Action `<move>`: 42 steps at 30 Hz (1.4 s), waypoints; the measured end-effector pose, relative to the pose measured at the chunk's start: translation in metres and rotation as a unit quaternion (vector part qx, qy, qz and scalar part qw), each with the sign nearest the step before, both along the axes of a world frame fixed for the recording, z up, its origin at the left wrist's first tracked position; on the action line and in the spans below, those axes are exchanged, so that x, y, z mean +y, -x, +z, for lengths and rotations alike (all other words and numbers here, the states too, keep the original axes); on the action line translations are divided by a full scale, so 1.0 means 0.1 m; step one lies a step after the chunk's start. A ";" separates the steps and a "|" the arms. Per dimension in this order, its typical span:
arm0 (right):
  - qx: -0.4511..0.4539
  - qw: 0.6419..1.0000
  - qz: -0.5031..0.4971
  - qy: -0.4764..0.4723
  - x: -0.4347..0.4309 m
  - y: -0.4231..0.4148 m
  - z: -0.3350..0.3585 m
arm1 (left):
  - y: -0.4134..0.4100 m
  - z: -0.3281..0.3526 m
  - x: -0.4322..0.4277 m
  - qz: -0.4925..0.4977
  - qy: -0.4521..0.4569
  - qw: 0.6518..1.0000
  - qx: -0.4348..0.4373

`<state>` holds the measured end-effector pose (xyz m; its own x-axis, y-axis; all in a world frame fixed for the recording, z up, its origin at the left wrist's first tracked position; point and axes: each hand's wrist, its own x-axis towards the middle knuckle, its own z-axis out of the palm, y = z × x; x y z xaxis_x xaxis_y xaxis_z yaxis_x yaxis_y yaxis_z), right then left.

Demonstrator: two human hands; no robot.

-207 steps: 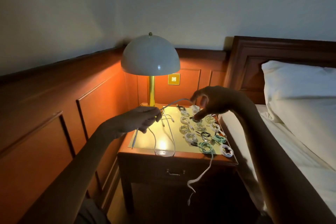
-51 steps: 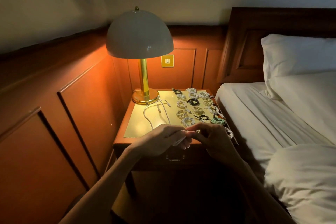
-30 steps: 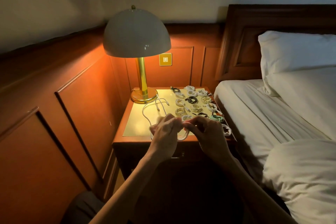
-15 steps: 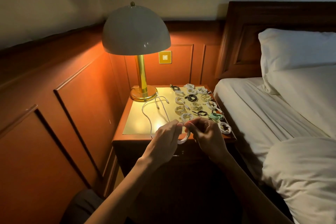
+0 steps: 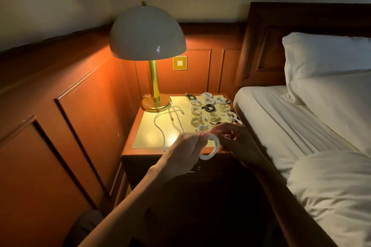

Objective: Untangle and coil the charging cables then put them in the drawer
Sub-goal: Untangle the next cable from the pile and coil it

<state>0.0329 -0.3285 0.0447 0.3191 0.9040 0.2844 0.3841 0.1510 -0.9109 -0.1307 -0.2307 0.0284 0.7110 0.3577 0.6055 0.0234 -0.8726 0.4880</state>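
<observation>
Currently a white cable coil (image 5: 210, 155) is seemingly being wound, pinched by the left hand (image 5: 186, 149); whether it is gripped by the blurred right hand (image 5: 239, 142) cannot be told. Next, its end should be secured.

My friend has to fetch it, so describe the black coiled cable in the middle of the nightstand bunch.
Find the lamp on the nightstand; right of its brass base lie rows of coiled cables. Mid-group sits a black coil with white coils all round it, unlike another black one at the back, nearest the lamp.
</observation>
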 end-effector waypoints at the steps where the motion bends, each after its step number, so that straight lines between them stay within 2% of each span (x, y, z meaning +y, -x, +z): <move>1: 0.013 1.000 -0.002 -0.003 -0.01 0.06 -0.02 | -0.02 0.03 0.01 0.010 -0.007 1.000 -0.009; 3: 0.046 0.999 0.006 0.017 -0.01 0.14 -0.04 | -0.03 0.05 0.05 0.032 -0.018 0.999 -0.003; 6: 0.148 0.987 0.028 0.062 0.01 0.18 -0.03 | -0.02 0.01 0.14 0.068 -0.039 0.997 0.009; 10: 0.136 0.985 0.016 0.102 -0.01 0.24 -0.01 | 0.00 -0.03 0.17 0.075 -0.058 0.995 0.043; 16: 0.254 0.950 0.012 0.181 0.10 0.22 0.08 | 0.05 0.02 0.20 0.065 -0.074 0.994 0.051; 21: 0.263 0.949 -0.025 0.172 0.22 0.31 0.13 | 0.04 0.09 0.26 0.090 -0.105 0.990 0.037; 28: 0.298 0.938 0.004 0.179 0.30 0.43 0.09 | 0.06 -0.01 0.36 0.061 -0.054 0.997 0.016; 31: 0.232 0.962 -0.011 0.147 0.31 0.41 -0.02 | 0.07 -0.05 0.34 0.079 -0.019 0.997 0.014; 36: 0.016 0.996 -0.064 0.058 0.31 0.34 -0.16 | 0.12 -0.07 0.35 0.084 -0.018 0.995 0.047; 38: -0.082 0.992 -0.091 -0.017 0.30 0.35 -0.18 | 0.13 -0.08 0.35 0.083 0.007 0.995 0.056; 40: -0.144 0.978 -0.093 -0.117 0.29 0.38 -0.21 | 0.14 -0.07 0.35 0.087 0.049 0.993 0.060; 42: -0.227 0.947 -0.076 -0.216 0.29 0.41 -0.27 | 0.14 -0.04 0.35 0.067 0.090 0.992 0.056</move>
